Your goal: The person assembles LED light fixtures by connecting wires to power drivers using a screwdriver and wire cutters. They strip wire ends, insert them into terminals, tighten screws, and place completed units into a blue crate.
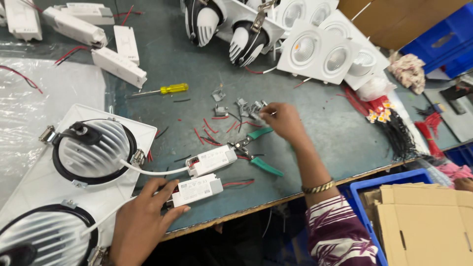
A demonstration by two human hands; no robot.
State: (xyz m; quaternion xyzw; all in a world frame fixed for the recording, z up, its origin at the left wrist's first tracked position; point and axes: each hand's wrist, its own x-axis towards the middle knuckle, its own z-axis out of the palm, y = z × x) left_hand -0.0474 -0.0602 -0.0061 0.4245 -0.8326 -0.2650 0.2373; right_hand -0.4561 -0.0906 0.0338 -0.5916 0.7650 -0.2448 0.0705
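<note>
A: While the left hand (140, 219) is resting at seven o'clock, its fingers are curling around the near white driver box (196, 190), gripping its left end against the surface (315, 133).

B: And the right hand (282, 119)?

A: Sitting near centre, slightly toward two o'clock. Fingertips are pinching closed on something small and metallic from the pile of metal clips (241, 106). Cannot tell exactly which piece.

B: Where is that box lying?

A: At six o'clock, near the surface's front edge. A second driver box (213, 160) is lying just beyond it, toward twelve, with a white cable running off to nine o'clock.

B: Running into what?

A: Into a white twin downlight fixture (74, 177) lying face down at eight o'clock, round finned heat sinks showing.

B: Tools?

A: Green-handled pliers (253, 150) are lying between the two hands, just right of the second box. A yellow-handled screwdriver (160, 90) is lying at eleven o'clock, well apart from both hands.

B: Anything else?

A: Red wire offcuts (209, 129) are scattering around the centre. More white fixtures (320, 49) are sitting face up at one o'clock. A blue crate (362, 192) holding cardboard is sitting at four o'clock.
</note>
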